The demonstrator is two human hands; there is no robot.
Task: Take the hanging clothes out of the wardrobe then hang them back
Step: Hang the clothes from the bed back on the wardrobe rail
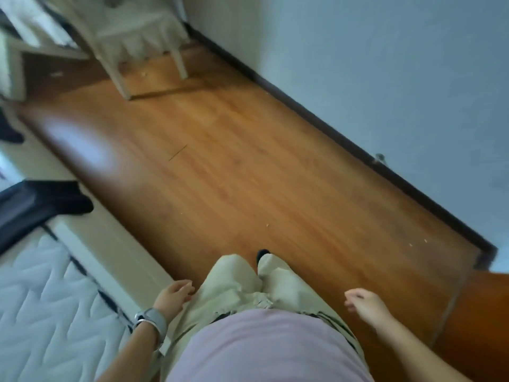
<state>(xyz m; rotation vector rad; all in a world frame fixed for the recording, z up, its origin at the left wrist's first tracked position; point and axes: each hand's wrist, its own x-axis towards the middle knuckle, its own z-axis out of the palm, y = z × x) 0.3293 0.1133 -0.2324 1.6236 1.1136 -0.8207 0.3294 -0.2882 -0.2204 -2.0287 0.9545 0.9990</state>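
Observation:
A dark garment (pixel 41 205) lies draped over the edge of the bed at the left, and the tip of another dark piece (pixel 9 130) shows further up the left edge. My left hand (pixel 173 296) hangs at my side by my beige trousers, empty, with a watch on the wrist. My right hand (pixel 363 303) hangs on the other side, fingers loosely curled and holding nothing. No wardrobe or hanger is in view. The picture is blurred by motion.
A bed with a white quilted mattress (pixel 46 304) and cream frame (pixel 110 244) runs along the left. A wooden floor (pixel 234 172) stretches ahead beside a pale wall (pixel 399 78) with dark skirting. A white chair with a frilled cushion (pixel 140 37) stands at the far end.

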